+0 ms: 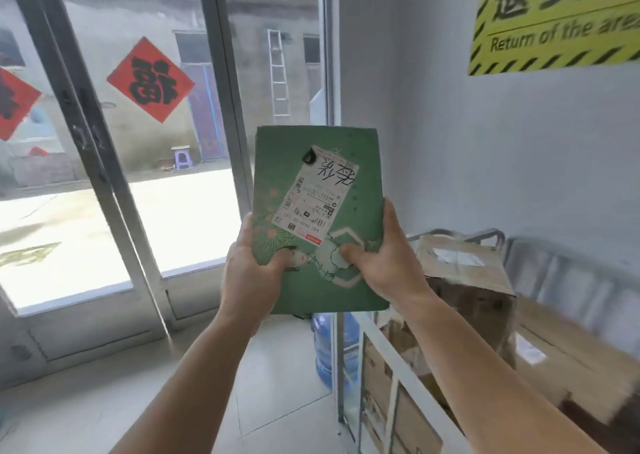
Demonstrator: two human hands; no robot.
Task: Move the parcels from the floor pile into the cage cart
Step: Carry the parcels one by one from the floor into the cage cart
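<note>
Up at chest height, parcel: the flat green parcel [317,218] is held up on end in front of the glass door [138,162], its white shipping label [313,202] facing the camera, and it is clear of the cage cart [391,377] below and to the right.
Left hand: the left hand [251,273] is clenched on the lower left corner, thumb across the printed face.
Right hand: the right hand [388,263] grips the lower right edge, thumb on the front, fingers behind.
Step in hand: looks like the carry-over; the drop into the cart is not yet done.
Doing it well: keep both hands on the bottom corners, swing right, tip it flat and lower it past the white rail rather than tossing it.
Landing spot: brown cardboard boxes [467,280] already fill much of the cart, one standing tall near the back; the flatter box tops to the right look the easier seat.
In the way: the near rail and that tall box are the things to clear.
Around: a blue water jug [325,353] sits on the floor just beside the cart; a yellow sign [561,20] hangs on the wall above.
</note>
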